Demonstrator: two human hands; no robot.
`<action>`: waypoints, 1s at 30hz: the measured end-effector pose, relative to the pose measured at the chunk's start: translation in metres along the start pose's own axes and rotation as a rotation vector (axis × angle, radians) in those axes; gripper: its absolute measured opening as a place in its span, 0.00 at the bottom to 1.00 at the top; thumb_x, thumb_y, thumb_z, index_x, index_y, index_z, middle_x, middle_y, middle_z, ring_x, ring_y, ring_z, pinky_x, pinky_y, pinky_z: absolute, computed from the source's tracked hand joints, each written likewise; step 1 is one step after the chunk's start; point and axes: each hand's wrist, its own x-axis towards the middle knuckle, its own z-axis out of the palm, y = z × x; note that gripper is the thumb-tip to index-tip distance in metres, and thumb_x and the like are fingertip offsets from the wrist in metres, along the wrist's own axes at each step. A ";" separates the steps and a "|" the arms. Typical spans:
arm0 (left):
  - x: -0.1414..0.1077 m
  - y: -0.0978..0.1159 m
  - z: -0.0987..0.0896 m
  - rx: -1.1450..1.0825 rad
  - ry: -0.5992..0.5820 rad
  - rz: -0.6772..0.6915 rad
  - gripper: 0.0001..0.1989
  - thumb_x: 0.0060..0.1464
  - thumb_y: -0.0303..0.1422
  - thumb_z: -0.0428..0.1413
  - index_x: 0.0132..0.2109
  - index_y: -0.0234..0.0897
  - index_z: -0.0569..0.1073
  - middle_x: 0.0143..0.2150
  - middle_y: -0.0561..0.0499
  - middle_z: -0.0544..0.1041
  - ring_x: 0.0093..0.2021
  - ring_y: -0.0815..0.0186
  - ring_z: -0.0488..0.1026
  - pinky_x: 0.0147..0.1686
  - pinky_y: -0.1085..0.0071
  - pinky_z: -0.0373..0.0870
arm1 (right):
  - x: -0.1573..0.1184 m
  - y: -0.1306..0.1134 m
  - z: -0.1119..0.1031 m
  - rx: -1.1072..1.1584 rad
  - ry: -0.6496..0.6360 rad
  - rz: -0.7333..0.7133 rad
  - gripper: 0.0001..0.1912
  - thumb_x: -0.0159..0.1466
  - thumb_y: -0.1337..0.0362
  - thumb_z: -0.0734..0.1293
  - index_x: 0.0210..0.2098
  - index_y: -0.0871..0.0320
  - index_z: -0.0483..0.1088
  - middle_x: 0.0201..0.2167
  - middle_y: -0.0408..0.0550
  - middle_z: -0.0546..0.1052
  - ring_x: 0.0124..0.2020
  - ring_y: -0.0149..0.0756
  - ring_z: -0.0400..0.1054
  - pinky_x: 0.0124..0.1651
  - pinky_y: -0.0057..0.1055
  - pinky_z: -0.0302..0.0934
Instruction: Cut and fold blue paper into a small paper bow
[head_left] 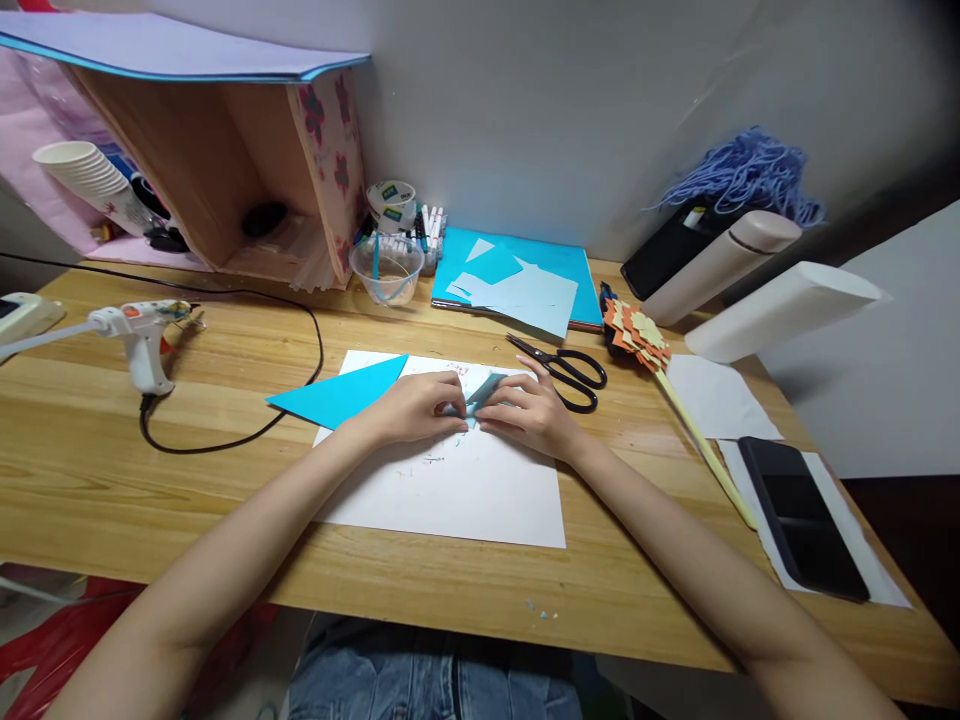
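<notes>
Between my two hands is a small piece of light blue folded paper [486,388], with one flap standing up. My left hand [424,405] pinches its left side, and the fingers of my right hand [529,410] close on its right side. Both hands rest over a white sheet [450,500] that carries small colored marks. A bright blue paper triangle [345,392] lies partly on that sheet, beside my left hand. Black-handled scissors [574,375] lie just beyond my right hand, their blades pointing up and left. My fingers hide part of the folded paper.
A white glue gun [142,340] with a looping black cord stands at left. Behind are an open box [330,180], a plastic cup [386,272] and a blue pad [457,260] with paper scraps. To the right are a paper flower [637,335], a phone [802,520] and a bottle [724,265].
</notes>
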 end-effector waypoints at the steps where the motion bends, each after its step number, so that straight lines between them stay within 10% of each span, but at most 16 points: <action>1: 0.000 0.000 0.000 0.014 0.005 0.003 0.08 0.53 0.37 0.54 0.33 0.37 0.74 0.33 0.51 0.71 0.30 0.70 0.65 0.31 0.73 0.59 | -0.001 0.001 0.000 0.001 0.006 -0.012 0.06 0.61 0.64 0.65 0.37 0.48 0.73 0.30 0.39 0.77 0.39 0.34 0.65 0.60 0.49 0.45; 30: 0.002 0.002 0.002 0.087 0.021 -0.007 0.08 0.54 0.34 0.51 0.34 0.37 0.73 0.35 0.50 0.71 0.33 0.68 0.67 0.33 0.73 0.60 | 0.007 -0.004 -0.001 -0.092 -0.071 -0.168 0.05 0.63 0.67 0.62 0.36 0.54 0.70 0.32 0.41 0.77 0.40 0.34 0.65 0.56 0.41 0.56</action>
